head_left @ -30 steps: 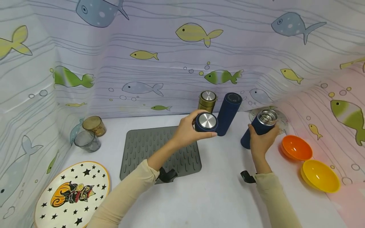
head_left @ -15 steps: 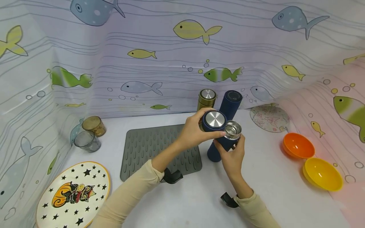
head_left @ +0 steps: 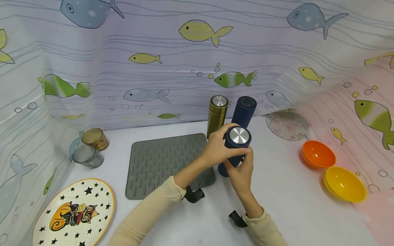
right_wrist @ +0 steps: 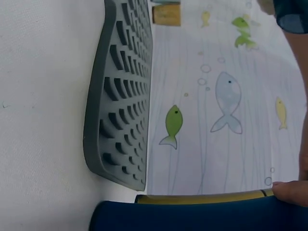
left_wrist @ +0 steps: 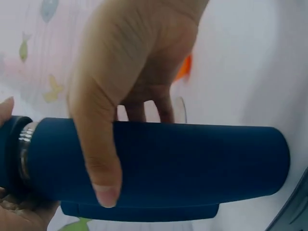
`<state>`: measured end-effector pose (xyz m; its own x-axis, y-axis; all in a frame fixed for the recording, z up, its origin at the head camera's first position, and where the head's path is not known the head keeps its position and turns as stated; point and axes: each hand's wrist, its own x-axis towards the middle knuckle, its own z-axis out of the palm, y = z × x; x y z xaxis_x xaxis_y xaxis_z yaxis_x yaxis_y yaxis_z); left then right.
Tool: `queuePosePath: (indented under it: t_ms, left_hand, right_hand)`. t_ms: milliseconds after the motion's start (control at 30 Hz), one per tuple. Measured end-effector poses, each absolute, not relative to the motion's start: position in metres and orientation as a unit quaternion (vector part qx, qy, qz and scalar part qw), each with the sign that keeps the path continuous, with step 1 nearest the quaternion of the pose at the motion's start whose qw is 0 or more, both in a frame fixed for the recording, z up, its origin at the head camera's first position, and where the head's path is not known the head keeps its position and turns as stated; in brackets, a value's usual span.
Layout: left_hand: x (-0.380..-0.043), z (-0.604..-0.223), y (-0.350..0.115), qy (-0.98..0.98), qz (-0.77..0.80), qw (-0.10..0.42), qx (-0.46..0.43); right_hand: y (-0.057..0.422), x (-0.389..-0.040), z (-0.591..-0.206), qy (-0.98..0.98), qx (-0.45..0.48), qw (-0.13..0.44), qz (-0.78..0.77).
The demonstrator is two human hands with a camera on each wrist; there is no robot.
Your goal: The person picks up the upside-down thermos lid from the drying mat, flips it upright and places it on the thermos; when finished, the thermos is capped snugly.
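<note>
Over the table's middle, my left hand holds a dark blue lid with a shiny steel top. My right hand is wrapped around the matching blue thermos bottle, its thumb across the front. The lid sits at the bottle's mouth; a strip of the steel neck shows between lid and body. Whether the threads are engaged cannot be seen. Just behind stand a gold thermos with its lid on and another blue bottle, partly hidden by the hands and lid.
A grey ribbed drying mat lies to the left. Two glass cups and a star-patterned plate are further left. On the right are an orange bowl, a yellow bowl and a floral round mat.
My right hand has brought the open blue bottle leftward from the right side to beneath the lid. My left hand has moved slightly right and down, and the lid now covers the bottle's mouth.
</note>
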<state>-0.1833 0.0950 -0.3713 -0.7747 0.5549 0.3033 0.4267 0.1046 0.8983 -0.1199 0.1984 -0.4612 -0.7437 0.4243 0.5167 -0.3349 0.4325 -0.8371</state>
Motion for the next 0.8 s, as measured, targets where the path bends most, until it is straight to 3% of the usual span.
queuePosePath:
  t_ms: [200,433,633,800]
  left_hand:
    - [-0.188,-0.381,0.096,0.746,0.566,0.056,0.345]
    - [-0.198,-0.385,0.094,0.714,0.581,0.112,0.374]
    - [-0.199,-0.388,0.098,0.714,0.585,0.070,0.379]
    - [-0.204,-0.389,0.095,0.660,0.621,0.141,0.399]
  right_hand:
    - [0.196,-0.120,-0.459,-0.771,-0.022,0.361,0.524]
    - [0.187,-0.113,-0.437,-0.780,-0.011,0.381,0.496]
    - [0.183,-0.107,-0.422,-0.775,-0.013,0.366,0.515]
    - [0.181,-0.106,-0.421,-0.777,-0.013,0.369,0.510]
